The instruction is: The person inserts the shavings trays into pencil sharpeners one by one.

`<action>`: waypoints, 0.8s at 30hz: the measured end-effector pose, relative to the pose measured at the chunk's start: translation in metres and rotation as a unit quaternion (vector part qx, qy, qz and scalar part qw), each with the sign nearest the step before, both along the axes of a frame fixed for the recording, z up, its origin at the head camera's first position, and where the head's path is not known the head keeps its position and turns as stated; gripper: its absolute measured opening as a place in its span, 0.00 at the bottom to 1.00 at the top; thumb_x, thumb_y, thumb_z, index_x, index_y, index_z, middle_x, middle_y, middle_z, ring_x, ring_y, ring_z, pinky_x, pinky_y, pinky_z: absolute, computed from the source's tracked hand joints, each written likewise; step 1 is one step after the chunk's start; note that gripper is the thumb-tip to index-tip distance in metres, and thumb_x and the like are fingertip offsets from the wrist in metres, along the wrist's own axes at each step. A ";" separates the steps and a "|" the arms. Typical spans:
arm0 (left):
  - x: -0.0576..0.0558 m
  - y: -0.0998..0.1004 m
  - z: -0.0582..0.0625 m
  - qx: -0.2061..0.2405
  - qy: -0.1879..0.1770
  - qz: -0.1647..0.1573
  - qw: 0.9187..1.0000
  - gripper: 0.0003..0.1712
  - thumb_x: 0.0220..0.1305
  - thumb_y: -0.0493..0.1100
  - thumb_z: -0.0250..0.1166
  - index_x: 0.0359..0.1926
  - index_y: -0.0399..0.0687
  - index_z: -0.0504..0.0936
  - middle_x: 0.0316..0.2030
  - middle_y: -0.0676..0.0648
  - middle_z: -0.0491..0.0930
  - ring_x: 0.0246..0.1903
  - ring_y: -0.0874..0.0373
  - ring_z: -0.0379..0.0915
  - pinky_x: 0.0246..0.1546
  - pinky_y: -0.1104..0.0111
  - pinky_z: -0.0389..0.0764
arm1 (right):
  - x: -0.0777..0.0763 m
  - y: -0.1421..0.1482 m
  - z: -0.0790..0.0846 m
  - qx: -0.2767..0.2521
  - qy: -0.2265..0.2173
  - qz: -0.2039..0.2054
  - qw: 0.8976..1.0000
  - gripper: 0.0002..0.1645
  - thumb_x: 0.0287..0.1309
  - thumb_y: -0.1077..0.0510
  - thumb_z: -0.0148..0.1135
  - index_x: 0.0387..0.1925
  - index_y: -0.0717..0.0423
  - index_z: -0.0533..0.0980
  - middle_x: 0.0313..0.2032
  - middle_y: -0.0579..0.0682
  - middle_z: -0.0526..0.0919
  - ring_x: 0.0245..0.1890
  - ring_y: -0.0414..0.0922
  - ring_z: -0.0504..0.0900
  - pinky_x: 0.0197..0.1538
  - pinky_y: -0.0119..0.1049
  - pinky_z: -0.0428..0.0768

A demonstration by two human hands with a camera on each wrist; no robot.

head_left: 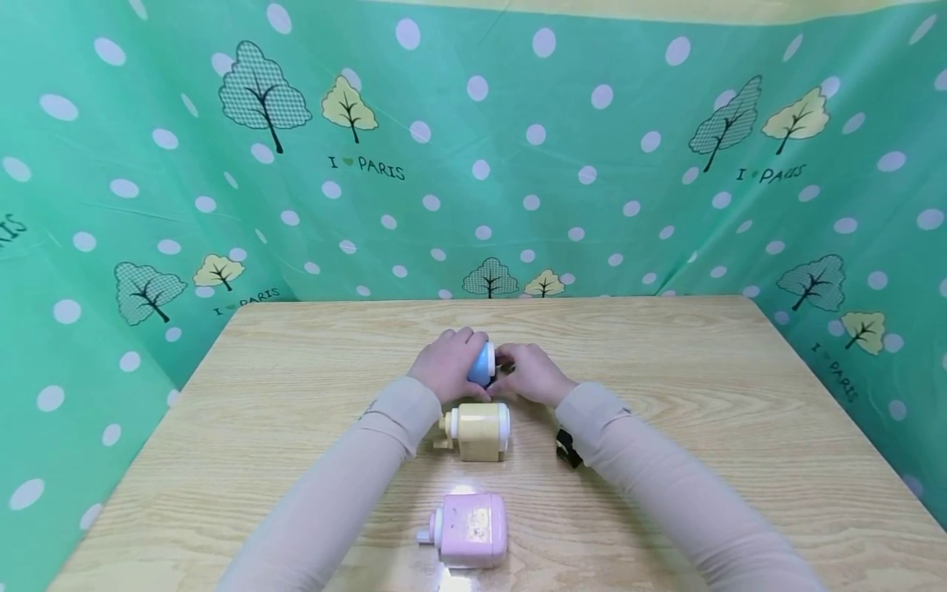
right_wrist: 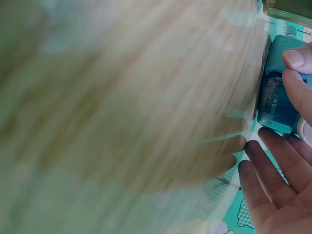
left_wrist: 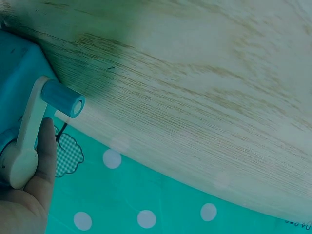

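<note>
My left hand (head_left: 450,366) grips a blue crank pencil sharpener (head_left: 482,364) near the table's far side, covering much of its body. In the left wrist view, its crank handle (left_wrist: 61,99) sticks out past a finger (left_wrist: 46,151). Against the sharpener's right end is my right hand (head_left: 534,376), thumb and fingers spread around that end. The right wrist view shows the clear drawer (right_wrist: 277,102) with light lettering; a thumb lies over it, and the straight fingers (right_wrist: 273,170) spread beside its end. A thumb tip (right_wrist: 295,57) also presses on the blue casing.
Just nearer than the blue sharpener stands a yellow crank sharpener (head_left: 482,433). A pink one (head_left: 473,530) stands closer to the front, its crank pointing left. Something black (head_left: 568,448) shows under the right forearm. A green dotted curtain (head_left: 473,205) surrounds the wooden table (head_left: 703,427).
</note>
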State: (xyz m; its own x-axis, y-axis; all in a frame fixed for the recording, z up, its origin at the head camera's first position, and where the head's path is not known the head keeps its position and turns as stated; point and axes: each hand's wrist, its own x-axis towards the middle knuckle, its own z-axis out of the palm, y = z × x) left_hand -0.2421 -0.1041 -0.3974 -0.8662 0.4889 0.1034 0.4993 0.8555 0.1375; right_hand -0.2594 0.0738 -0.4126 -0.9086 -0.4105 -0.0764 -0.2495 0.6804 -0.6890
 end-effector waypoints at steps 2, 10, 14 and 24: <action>0.000 0.000 0.000 -0.001 0.001 -0.001 1.000 0.49 0.41 0.65 0.75 0.61 0.42 0.73 0.52 0.40 0.78 0.47 0.45 0.74 0.50 0.55 0.80 | 0.000 0.000 0.000 -0.002 0.000 -0.001 1.000 0.33 0.43 0.56 0.78 0.54 0.62 0.81 0.52 0.56 0.86 0.54 0.52 0.81 0.64 0.48 0.73; -0.001 0.000 -0.001 0.003 -0.002 -0.001 1.000 0.49 0.42 0.64 0.76 0.61 0.42 0.74 0.51 0.40 0.78 0.47 0.45 0.74 0.50 0.55 0.80 | -0.002 -0.001 -0.001 -0.008 -0.005 -0.005 1.000 0.32 0.42 0.57 0.79 0.52 0.62 0.81 0.50 0.55 0.86 0.53 0.52 0.82 0.63 0.48 0.74; -0.001 0.000 -0.001 0.001 -0.001 0.000 1.000 0.49 0.41 0.64 0.76 0.60 0.42 0.74 0.51 0.40 0.78 0.47 0.45 0.74 0.50 0.55 0.80 | -0.003 -0.002 -0.002 -0.010 -0.010 -0.010 1.000 0.32 0.41 0.57 0.80 0.51 0.62 0.81 0.49 0.55 0.86 0.52 0.51 0.82 0.62 0.47 0.74; -0.002 0.000 0.000 -0.006 0.000 0.002 1.000 0.50 0.40 0.64 0.76 0.61 0.42 0.74 0.52 0.40 0.78 0.47 0.45 0.74 0.51 0.56 0.80 | -0.004 -0.005 -0.003 -0.017 -0.006 -0.011 1.000 0.34 0.40 0.58 0.80 0.53 0.64 0.80 0.48 0.56 0.86 0.51 0.51 0.82 0.60 0.46 0.76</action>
State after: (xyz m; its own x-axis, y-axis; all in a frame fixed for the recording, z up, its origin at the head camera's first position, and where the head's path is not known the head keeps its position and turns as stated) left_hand -0.2437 -0.1036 -0.3977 -0.8680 0.4869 0.0974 0.4961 0.8588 0.1281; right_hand -0.2629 0.0690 -0.4154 -0.9167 -0.3926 -0.0745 -0.2254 0.6620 -0.7148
